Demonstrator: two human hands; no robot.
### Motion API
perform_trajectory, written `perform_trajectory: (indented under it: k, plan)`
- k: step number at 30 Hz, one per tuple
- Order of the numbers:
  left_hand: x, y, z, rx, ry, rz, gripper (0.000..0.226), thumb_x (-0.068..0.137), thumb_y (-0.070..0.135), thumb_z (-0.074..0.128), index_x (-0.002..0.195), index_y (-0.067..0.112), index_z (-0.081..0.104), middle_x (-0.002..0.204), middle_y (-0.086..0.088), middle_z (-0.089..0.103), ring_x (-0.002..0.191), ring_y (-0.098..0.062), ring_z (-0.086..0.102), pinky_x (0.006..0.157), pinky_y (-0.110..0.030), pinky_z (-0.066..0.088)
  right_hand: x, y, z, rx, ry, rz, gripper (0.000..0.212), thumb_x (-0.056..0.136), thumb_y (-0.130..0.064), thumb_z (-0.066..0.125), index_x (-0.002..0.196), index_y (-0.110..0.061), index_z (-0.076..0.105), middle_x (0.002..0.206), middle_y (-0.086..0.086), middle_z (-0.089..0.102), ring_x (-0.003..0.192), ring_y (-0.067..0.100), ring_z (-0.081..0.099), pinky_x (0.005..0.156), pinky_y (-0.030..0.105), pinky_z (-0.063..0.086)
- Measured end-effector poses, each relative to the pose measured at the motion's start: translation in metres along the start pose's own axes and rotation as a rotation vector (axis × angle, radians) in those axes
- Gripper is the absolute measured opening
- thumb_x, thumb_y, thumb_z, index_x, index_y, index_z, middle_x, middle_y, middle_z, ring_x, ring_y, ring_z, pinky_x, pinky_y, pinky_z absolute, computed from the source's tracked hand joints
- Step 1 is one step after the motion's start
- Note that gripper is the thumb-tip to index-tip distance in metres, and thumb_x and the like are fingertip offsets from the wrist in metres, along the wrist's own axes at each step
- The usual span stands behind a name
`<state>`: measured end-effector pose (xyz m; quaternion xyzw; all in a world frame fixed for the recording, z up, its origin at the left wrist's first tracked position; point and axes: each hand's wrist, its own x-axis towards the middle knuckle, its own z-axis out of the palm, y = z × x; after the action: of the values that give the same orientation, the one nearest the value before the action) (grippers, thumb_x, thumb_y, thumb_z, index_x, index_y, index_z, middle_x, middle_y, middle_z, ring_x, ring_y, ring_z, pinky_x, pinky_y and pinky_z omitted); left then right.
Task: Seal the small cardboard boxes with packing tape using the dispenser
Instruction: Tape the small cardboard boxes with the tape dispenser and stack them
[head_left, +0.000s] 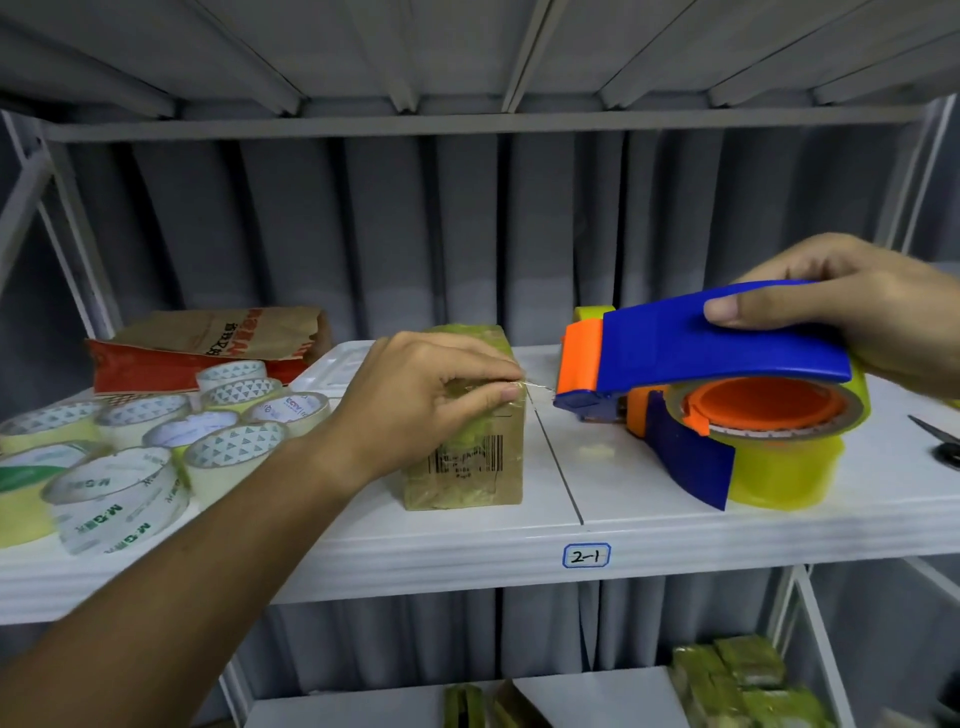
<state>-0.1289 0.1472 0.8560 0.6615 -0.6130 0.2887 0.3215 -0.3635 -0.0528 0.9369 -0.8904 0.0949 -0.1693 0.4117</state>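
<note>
Obscured and cropped items at shelf 2-1

The left hand (431, 395) is covering the cardboard box (467, 467) top; scissors (943, 441) are running off the right edge; blurred wrapped packages (748, 680) below are staying unreadable, as is the box label print.

Your left arm reaches in from bottom-left, forearm bare. Left hand (431, 395) is palm down, fingers curled, thumb & index pinching at the fingertips. Right hand (852, 312) comes in from the right edge, held higher, fingers curled over the top, thumb along the near side, gripping.
</note>
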Motion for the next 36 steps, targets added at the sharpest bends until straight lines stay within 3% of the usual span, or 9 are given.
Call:
perform_trajectory:
  k: [4,9,12,16,21,28,30,32,36]
  plan:
    - [0.001,0.0,0.002,0.042,-0.015,0.018,0.019,0.092,0.034,0.072,0.107,0.026,0.08,0.105,0.016,0.075,0.099,0.001,0.068,0.08,-0.036,0.058,-0.003,-0.012,0.003,-0.122,-0.028,0.018,0.063,0.053,-0.063,0.078,0.089,-0.012,0.078,0.08,0.016,0.075,0.071,0.034,0.072,0.059,0.03,0.058]
    - [-0.001,-0.001,0.006,0.023,0.008,-0.005,0.025,0.091,0.039,0.069,0.109,0.025,0.079,0.101,0.013,0.076,0.092,-0.002,0.068,0.074,-0.039,0.06,0.003,-0.03,0.016,-0.337,0.014,0.084,0.051,0.056,-0.067,0.077,0.084,-0.024,0.077,0.075,0.004,0.075,0.074,0.028,0.071,0.084,0.051,0.055]
    - [0.0,-0.001,0.007,0.003,0.024,-0.009,0.023,0.089,0.039,0.07,0.105,0.026,0.08,0.1,0.015,0.076,0.092,0.001,0.068,0.074,-0.038,0.059,0.009,-0.042,0.027,-0.481,0.076,0.086,0.037,0.066,-0.064,0.069,0.075,-0.03,0.075,0.064,-0.005,0.071,0.066,0.02,0.069,0.073,0.042,0.055]
    - [0.001,-0.001,0.009,-0.011,0.039,-0.01,0.017,0.089,0.033,0.075,0.101,0.025,0.081,0.097,0.014,0.077,0.092,0.0,0.069,0.073,-0.039,0.059,0.02,-0.056,0.047,-0.696,0.1,0.021,0.043,0.067,-0.058,0.063,0.074,-0.017,0.071,0.058,0.001,0.068,0.057,0.022,0.066,0.057,0.039,0.055]
    - [0.002,-0.001,0.006,-0.017,0.037,-0.02,0.015,0.088,0.03,0.076,0.101,0.025,0.081,0.098,0.012,0.078,0.093,-0.002,0.07,0.078,-0.037,0.058,0.026,-0.068,0.063,-0.831,0.136,-0.078,0.033,0.072,-0.047,0.058,0.065,-0.015,0.06,0.044,-0.003,0.058,0.05,0.015,0.058,0.043,0.027,0.042]
    - [0.002,0.006,0.006,-0.076,0.076,-0.093,0.02,0.083,0.034,0.07,0.094,0.023,0.082,0.089,0.01,0.079,0.079,0.002,0.069,0.073,-0.02,0.054,0.022,-0.075,0.092,-1.06,0.36,-0.25,0.04,0.062,-0.058,0.048,0.056,-0.019,0.042,0.052,-0.003,0.044,0.047,0.016,0.041,0.048,0.021,0.025]
    - [-0.002,0.008,0.005,-0.118,0.085,-0.113,0.014,0.083,0.03,0.076,0.092,0.022,0.082,0.089,0.011,0.078,0.08,0.008,0.068,0.076,-0.016,0.054,0.027,-0.063,0.095,-1.25,0.38,-0.24,0.038,0.062,-0.055,0.048,0.058,-0.019,0.037,0.056,0.0,0.041,0.047,0.017,0.035,0.048,0.022,0.023]
    - [-0.008,0.008,0.004,-0.179,0.109,-0.113,0.01,0.081,0.024,0.083,0.091,0.022,0.083,0.091,0.013,0.078,0.087,0.009,0.07,0.083,-0.023,0.057,0.025,-0.039,0.094,-1.421,0.35,-0.13,0.036,0.073,-0.046,0.053,0.061,-0.017,0.036,0.061,0.004,0.038,0.05,0.02,0.031,0.051,0.025,0.024]
    - [-0.002,0.0,0.004,-0.172,0.069,-0.114,0.01,0.081,0.027,0.084,0.091,0.027,0.083,0.09,0.019,0.077,0.088,0.011,0.069,0.085,-0.028,0.058,0.021,-0.019,0.081,-1.337,0.579,-0.128,0.045,0.07,-0.045,0.057,0.05,-0.015,0.031,0.047,-0.001,0.029,0.041,0.019,0.024,0.047,0.02,0.016]
